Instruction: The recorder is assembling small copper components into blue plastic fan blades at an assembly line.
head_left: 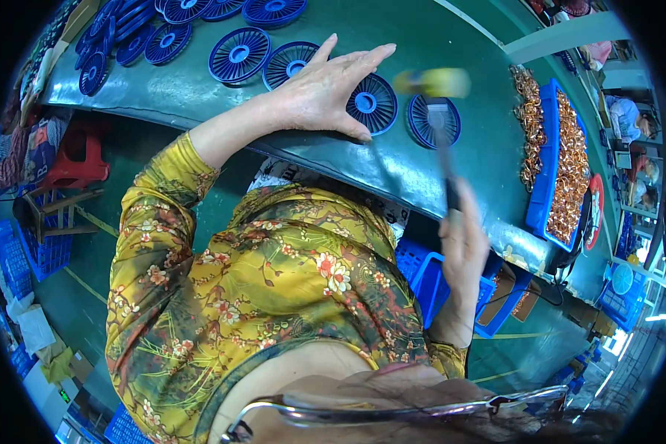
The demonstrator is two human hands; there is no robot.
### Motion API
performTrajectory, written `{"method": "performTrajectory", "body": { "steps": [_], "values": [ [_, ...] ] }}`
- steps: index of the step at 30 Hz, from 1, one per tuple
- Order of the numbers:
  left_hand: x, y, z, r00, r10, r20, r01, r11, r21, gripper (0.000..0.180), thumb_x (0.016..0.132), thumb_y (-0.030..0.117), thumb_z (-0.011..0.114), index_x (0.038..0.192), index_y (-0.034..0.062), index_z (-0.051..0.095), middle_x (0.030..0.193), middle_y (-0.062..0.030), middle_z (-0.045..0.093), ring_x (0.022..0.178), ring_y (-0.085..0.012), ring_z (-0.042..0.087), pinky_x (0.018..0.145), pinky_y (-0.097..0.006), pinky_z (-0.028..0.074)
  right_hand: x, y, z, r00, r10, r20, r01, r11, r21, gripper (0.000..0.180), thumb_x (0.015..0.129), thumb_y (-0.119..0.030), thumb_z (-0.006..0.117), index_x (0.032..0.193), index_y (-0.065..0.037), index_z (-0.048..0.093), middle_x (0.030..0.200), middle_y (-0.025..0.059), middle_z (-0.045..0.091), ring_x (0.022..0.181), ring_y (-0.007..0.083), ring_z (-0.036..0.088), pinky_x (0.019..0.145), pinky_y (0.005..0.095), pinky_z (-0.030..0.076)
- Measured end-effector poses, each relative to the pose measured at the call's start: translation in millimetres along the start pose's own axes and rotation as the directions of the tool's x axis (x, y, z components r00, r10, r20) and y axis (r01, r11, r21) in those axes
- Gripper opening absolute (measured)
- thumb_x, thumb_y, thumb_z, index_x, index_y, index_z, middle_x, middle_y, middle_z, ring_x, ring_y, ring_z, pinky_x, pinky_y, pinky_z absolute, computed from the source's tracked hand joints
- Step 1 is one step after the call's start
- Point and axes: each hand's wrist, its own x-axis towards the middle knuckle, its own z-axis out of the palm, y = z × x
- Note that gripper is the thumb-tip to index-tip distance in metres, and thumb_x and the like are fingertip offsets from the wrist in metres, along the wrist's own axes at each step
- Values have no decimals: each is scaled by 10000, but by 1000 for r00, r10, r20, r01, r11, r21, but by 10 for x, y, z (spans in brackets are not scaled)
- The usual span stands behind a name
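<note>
My left hand (314,96) reaches over the green worktable with thumb and fingers spread apart. Its thumb and forefinger frame a round blue plastic grille (377,107) with thin radial ribs; I cannot tell whether they press on it. Another such grille (292,65) lies partly under this hand. Wrapped round a dark handle, my right hand (462,240) holds a mallet (451,83) with a yellow head, blurred by motion. The mallet is over a further blue grille (422,126) on the table, and partly hides it; contact cannot be made out.
More blue grilles (168,43) lie loose and stacked at the far left. On the right stands a blue tray (542,163) full of copper-coloured metal parts, with a heap of similar parts (530,126) beside it. Below are blue baskets (418,270) and a red stool (78,155).
</note>
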Motion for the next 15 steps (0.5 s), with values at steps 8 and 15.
{"method": "performTrajectory", "body": {
  "steps": [8, 15],
  "values": [
    [-32, -53, 2, 1000, -14, -26, 12, 998, -67, 1277, 585, 554, 802, 1495, 143, 6, 1265, -186, 558, 1275, -337, 442, 1143, -553, 96, 101, -30, 84, 987, -136, -85, 136, 991, -1, 405, 962, -81, 464, 1367, -70, 468, 820, 46, 640, 595, 121, 547, 573, 271, 463],
    [-195, -289, -399, 991, 33, -126, -10, 984, 178, 1135, 618, 491, 797, 1489, 121, 170, 1476, -158, 325, 1393, -369, 228, 1130, -577, 83, 209, -156, 128, 972, -170, 160, 196, 967, -164, 390, 898, -64, 563, 1284, -118, 552, 996, 219, 656, 875, 399, 646, 724, 402, 524]
  ]
}}
